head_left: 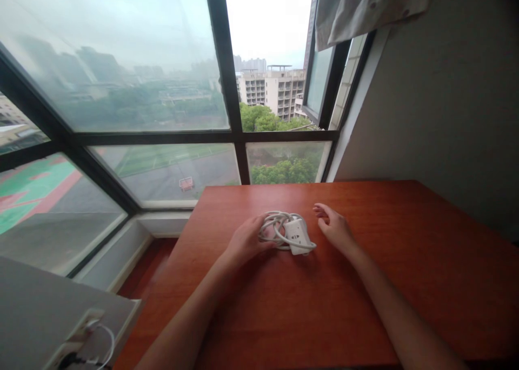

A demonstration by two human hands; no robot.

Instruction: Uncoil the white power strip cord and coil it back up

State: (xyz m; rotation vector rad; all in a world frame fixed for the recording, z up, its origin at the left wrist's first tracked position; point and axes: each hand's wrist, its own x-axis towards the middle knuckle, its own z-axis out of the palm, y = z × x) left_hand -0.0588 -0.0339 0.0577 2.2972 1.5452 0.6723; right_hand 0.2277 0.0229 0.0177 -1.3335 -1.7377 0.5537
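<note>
A white power strip (298, 236) lies on the reddish wooden table (405, 240) with its white cord (275, 224) coiled around and beside it. My left hand (245, 241) rests on the table at the left of the coil, its fingers curled against the cord. Just to the right of the strip my right hand (334, 228) hovers with fingers loosely stretched out, holding nothing and not touching the strip.
Large windows with dark frames (227, 88) stand beyond the table's far edge. A grey wall (446, 116) runs along the right. A cloth (365, 5) hangs at the top right. A white wall socket with a cable (87, 332) sits at the lower left.
</note>
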